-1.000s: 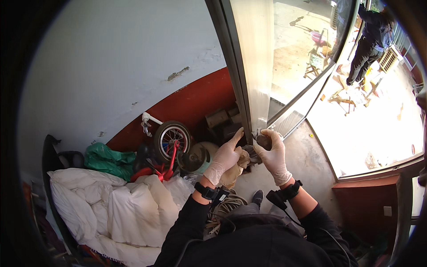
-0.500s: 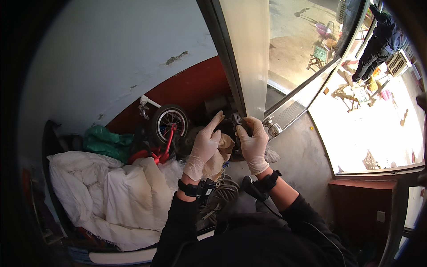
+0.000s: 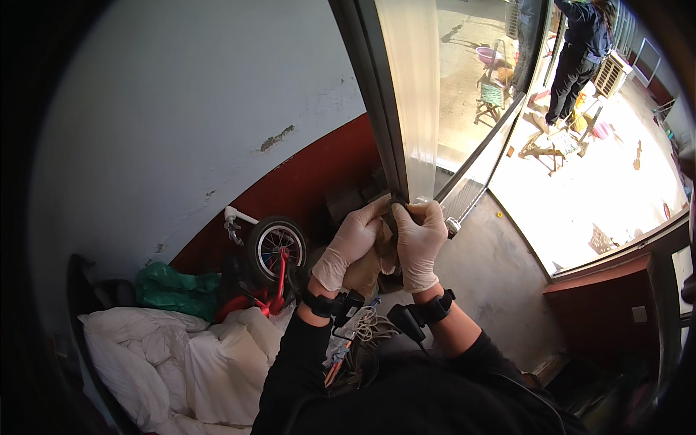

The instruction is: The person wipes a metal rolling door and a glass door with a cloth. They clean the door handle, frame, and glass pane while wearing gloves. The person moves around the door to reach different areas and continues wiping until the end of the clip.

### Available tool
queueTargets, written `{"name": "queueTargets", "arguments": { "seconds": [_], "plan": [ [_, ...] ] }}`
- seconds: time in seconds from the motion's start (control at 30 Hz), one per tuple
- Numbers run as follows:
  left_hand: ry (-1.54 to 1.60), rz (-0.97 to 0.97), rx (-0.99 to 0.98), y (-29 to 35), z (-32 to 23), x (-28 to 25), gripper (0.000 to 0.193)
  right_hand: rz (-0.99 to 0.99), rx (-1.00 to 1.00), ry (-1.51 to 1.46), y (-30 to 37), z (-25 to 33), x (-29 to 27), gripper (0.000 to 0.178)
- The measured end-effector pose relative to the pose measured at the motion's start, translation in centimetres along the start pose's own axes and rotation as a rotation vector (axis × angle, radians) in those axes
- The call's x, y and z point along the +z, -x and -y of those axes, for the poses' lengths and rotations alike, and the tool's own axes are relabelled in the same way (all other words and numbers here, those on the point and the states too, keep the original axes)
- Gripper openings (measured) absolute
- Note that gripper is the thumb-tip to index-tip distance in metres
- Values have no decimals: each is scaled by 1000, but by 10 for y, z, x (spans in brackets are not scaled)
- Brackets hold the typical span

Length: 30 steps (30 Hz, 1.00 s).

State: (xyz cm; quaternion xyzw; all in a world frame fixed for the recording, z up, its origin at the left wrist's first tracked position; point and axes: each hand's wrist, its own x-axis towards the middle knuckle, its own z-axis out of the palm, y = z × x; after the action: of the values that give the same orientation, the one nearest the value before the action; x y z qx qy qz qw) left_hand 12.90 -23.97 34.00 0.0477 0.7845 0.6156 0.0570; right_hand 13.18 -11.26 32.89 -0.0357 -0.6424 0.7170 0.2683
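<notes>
Both of my hands wear thin whitish gloves and meet at the lower end of a dark upright frame (image 3: 384, 109) with a pale panel beside it. My left hand (image 3: 353, 246) is closed, its fingertips pressed to a small dark soft-looking piece (image 3: 397, 202). From the other side my right hand (image 3: 420, 246) pinches the same piece between thumb and bent fingers. The fingers hide most of it, so its kind does not show. Below and between the hands hangs a tan cloth-like thing (image 3: 365, 273); whether either hand holds it, I cannot tell.
A red child's bike with a spoked wheel (image 3: 278, 248), a green bag (image 3: 172, 286) and white bedding (image 3: 210, 359) lie left. Coiled cables (image 3: 370, 330) sit below my hands. A glass door (image 3: 482, 156) stands at right; outside, a person (image 3: 576, 61) stands near folding stools.
My left hand, open with fingers stretched before, has closed in on the dark piece in my right hand. The hands are nearer together, and the whole view has shifted and tilted.
</notes>
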Motion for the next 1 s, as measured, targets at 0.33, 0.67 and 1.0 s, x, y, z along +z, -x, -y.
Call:
{"name": "queueTargets", "arguments": {
  "seconds": [0.33,0.67,1.0],
  "plan": [
    [370,187,-75,5,-25,-12,33,-120,-196,1,-20,81,43,20],
    [173,359,60,22,-20,-27,22,25,-582,122,-46,170,60,46],
    [556,506,-1,24,-101,-58,53,-93,-981,112,-99,244,81,38]
  ]
}}
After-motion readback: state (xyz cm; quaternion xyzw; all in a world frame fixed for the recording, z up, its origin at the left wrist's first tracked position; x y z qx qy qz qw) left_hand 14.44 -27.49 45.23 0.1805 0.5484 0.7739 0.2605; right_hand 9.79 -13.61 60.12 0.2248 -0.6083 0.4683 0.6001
